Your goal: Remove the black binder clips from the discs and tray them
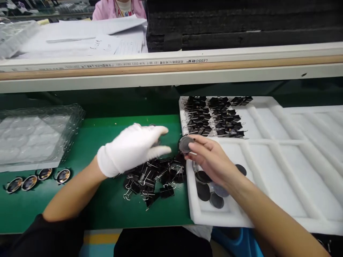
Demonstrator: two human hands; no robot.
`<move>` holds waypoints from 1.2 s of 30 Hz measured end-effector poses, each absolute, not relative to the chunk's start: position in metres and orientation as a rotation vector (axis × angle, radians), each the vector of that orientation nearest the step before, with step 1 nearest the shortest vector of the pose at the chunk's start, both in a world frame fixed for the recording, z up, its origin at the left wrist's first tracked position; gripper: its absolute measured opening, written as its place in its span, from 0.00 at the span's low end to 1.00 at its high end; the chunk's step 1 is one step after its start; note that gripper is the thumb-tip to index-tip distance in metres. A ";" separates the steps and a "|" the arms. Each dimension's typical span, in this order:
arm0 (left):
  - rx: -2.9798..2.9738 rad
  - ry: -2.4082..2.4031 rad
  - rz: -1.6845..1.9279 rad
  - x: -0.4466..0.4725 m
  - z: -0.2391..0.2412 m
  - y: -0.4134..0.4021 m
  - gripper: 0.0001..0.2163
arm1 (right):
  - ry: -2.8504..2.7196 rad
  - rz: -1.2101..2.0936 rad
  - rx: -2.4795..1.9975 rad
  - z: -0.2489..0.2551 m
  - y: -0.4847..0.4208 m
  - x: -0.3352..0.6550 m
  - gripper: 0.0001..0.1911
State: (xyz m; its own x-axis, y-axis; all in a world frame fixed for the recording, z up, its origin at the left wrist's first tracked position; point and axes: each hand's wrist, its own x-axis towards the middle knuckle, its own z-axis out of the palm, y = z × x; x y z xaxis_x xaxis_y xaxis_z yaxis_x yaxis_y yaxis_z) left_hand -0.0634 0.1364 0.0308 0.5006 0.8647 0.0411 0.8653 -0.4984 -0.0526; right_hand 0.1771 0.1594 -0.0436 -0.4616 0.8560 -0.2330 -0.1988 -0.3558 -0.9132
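My left hand (131, 148), in a white glove, hovers over a loose heap of black binder clips (152, 178) on the green mat, fingers drawn together and pointing right; I cannot make out anything in them. My bare right hand (211, 159) pinches a dark round disc (186, 144) at its fingertips, just above the near left corner of a white foam tray (268, 178). Several more dark discs (207, 189) lie in that tray's near left slot under my wrist. Rows of clipped parts (214, 116) fill the tray's far left slots.
Several shiny round badges (37, 178) lie in a row at the near left of the mat. A stack of clear blister trays (34, 135) stands at the left. A shelf rail (171, 67) crosses above, with papers and another person in pink behind it.
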 end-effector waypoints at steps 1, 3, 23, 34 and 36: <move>-2.649 -1.572 0.061 -0.069 0.031 0.138 0.22 | -1.024 1.916 -0.984 -0.046 0.163 0.179 0.13; -2.680 -1.559 0.215 -0.075 0.029 0.139 0.22 | -0.886 1.950 -1.017 -0.051 0.170 0.181 0.13; -2.861 -1.897 -0.123 -0.055 0.022 0.140 0.13 | -1.251 1.929 -0.894 -0.042 0.172 0.194 0.13; -2.586 -1.501 0.480 -0.045 -0.007 0.162 0.18 | -1.248 1.956 -0.859 -0.046 0.173 0.185 0.15; -2.561 -1.462 0.549 -0.046 -0.002 0.174 0.19 | -1.164 1.919 -0.863 -0.048 0.177 0.186 0.14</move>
